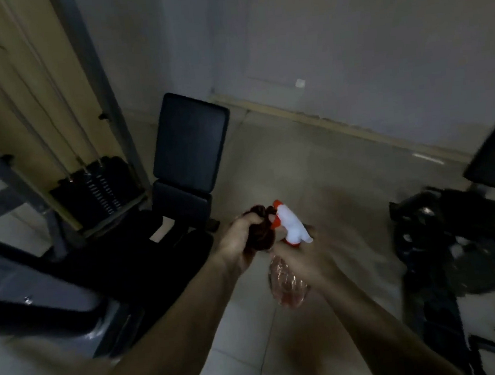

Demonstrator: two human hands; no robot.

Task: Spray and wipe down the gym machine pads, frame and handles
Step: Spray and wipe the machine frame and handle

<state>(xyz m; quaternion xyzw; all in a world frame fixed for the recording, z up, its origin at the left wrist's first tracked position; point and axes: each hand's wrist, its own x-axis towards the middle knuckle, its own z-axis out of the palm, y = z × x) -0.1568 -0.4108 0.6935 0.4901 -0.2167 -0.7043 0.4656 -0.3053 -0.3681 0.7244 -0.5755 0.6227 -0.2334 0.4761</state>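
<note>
My left hand [238,235] grips the soft, bunched cloth [262,231]. My right hand [301,257] is wrapped around the neck of the spray bottle [292,225], with the nozzle just beside the cloth. The bottle seems light, thin plastic, best held at the neck. The machine pads [190,141] stand far left.

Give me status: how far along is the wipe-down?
Done: nothing I can confirm; the picture is dim and blurred. In hand: left hand grips a bunched dark red cloth, right hand holds the spray bottle, nozzle at the cloth. Left: back pad, seat pad and machine frame, none being touched; handles not in view.
</note>
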